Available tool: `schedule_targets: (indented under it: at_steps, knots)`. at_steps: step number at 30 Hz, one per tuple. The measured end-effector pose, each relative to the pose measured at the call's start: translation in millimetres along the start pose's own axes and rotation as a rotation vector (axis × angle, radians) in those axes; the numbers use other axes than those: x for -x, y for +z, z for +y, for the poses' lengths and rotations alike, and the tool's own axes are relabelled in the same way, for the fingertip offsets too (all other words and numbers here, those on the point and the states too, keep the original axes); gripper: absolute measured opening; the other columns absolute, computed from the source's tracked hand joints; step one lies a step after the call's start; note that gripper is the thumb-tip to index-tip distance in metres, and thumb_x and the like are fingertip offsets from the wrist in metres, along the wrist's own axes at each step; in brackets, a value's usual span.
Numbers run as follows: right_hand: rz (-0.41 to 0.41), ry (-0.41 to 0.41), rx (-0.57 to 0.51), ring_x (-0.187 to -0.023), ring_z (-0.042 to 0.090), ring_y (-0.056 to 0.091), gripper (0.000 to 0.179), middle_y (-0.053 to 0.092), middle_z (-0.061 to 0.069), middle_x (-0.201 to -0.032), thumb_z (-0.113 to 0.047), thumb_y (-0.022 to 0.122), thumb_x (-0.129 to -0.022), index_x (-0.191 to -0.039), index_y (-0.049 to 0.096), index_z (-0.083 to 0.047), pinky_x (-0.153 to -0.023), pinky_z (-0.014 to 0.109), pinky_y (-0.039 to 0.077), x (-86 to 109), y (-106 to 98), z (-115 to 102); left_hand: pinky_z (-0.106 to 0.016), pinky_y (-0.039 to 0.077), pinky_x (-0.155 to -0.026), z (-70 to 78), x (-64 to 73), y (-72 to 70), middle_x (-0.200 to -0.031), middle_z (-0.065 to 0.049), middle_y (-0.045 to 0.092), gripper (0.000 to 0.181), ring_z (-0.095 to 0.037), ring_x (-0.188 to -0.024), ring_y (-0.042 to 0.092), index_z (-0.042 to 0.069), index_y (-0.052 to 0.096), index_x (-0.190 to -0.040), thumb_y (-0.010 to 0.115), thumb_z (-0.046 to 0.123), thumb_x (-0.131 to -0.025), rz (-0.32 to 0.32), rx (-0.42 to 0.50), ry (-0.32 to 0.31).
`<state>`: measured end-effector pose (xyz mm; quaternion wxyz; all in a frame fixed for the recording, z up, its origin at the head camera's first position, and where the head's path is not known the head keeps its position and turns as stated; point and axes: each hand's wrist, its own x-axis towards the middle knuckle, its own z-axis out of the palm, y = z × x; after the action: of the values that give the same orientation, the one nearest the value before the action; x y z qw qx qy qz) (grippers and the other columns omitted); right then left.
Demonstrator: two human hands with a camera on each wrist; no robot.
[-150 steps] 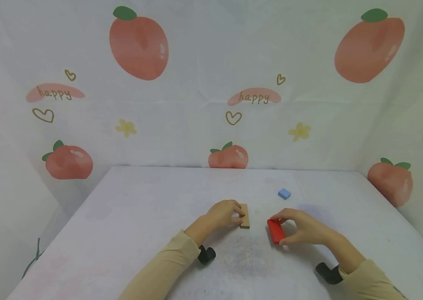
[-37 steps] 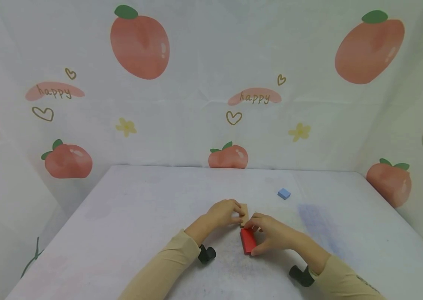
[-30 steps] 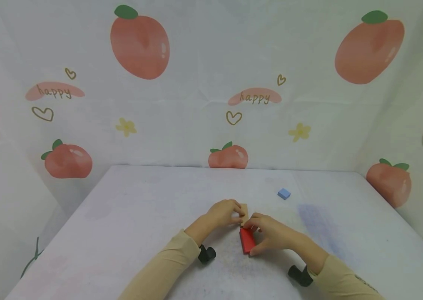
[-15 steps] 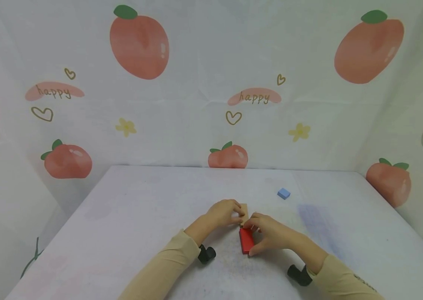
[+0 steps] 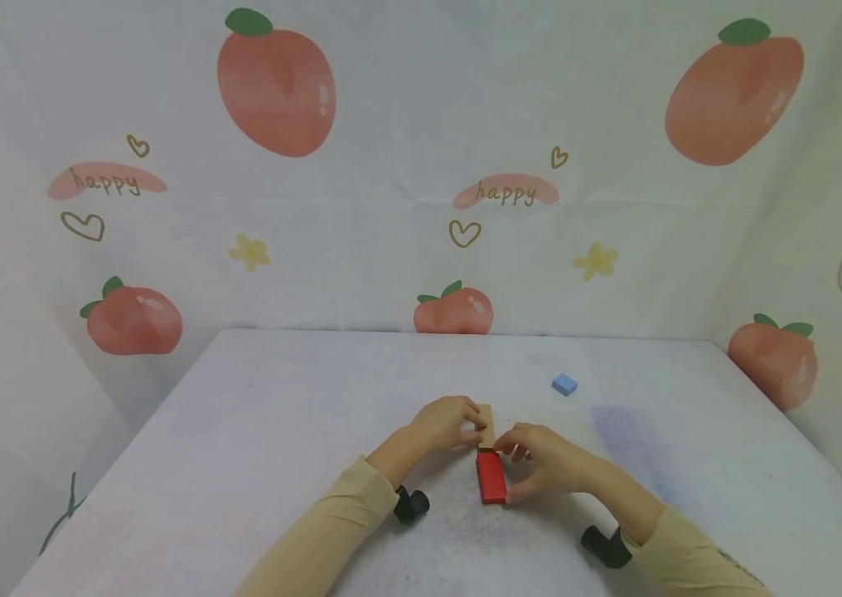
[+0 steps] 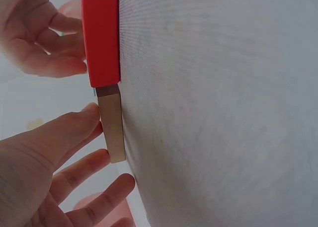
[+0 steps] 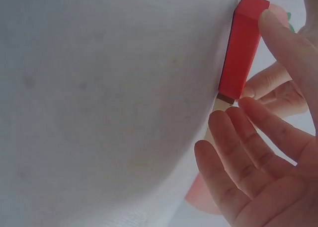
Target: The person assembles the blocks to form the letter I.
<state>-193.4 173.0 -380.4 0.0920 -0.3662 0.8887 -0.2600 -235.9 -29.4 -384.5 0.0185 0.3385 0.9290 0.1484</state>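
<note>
A red block (image 5: 491, 478) lies lengthwise on the table, end to end with a narrower light wooden block (image 5: 487, 426). My left hand (image 5: 445, 424) holds the wooden block from its left side; in the left wrist view the thumb (image 6: 82, 120) and forefinger are at its edges. My right hand (image 5: 551, 460) is spread beside the red block, thumb near its front corner and fingertips near the joint between the blocks. In the right wrist view the thumb (image 7: 273, 28) overlaps the red block's corner and the other fingers are loosely extended.
A small blue block (image 5: 564, 384) lies farther back on the table, to the right. Behind the white tabletop (image 5: 302, 398) hangs a cloth (image 5: 391, 124) printed with fruit. Black camera mounts sit at both wrists.
The right hand has brought the red block leftward to the wooden block's near end, straightened it, and now loosened its fingers and shifted slightly right. The left hand has stayed put.
</note>
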Motion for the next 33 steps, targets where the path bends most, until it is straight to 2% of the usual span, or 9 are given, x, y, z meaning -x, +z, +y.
schedule_targets:
  at_steps: [10, 21, 33]
  knots:
    - [-0.004, 0.013, 0.005, -0.084, 0.011, 0.059, 0.052, 0.063, 0.005, -0.100, -0.030, 0.082, -0.068, -0.107, 0.061, -0.002, -0.074, 0.023, 0.050, 1.0, 0.6, 0.1, -0.028, 0.048, -0.094, -0.6, -0.7, 0.3, -0.115, -0.003, 0.067, 0.022, -0.018, -0.109, 0.061, 0.015, 0.073, -0.104, 0.069, 0.024, -0.084, -0.014, -0.008, -0.007]
    - [0.004, 0.006, 0.013, -0.083, 0.012, 0.059, 0.050, 0.064, 0.004, -0.099, -0.030, 0.082, -0.068, -0.104, 0.061, -0.003, -0.074, 0.024, 0.051, -0.3, 0.7, 1.4, -0.028, 0.048, -0.093, -1.9, -0.7, 1.7, -0.113, -0.003, 0.067, 0.021, -0.018, -0.107, 0.062, 0.015, 0.074, -0.102, 0.069, 0.024, -0.084, -0.002, -0.004, 0.012]
    - [0.004, 0.022, 0.019, -0.084, 0.013, 0.059, 0.050, 0.063, 0.003, -0.099, -0.031, 0.082, -0.068, -0.104, 0.061, -0.003, -0.074, 0.025, 0.051, -1.6, 0.4, 1.0, -0.027, 0.049, -0.092, -1.4, -0.5, 1.8, -0.112, -0.002, 0.068, 0.020, -0.017, -0.106, 0.062, 0.015, 0.074, -0.101, 0.068, 0.024, -0.084, -0.003, -0.008, 0.007]
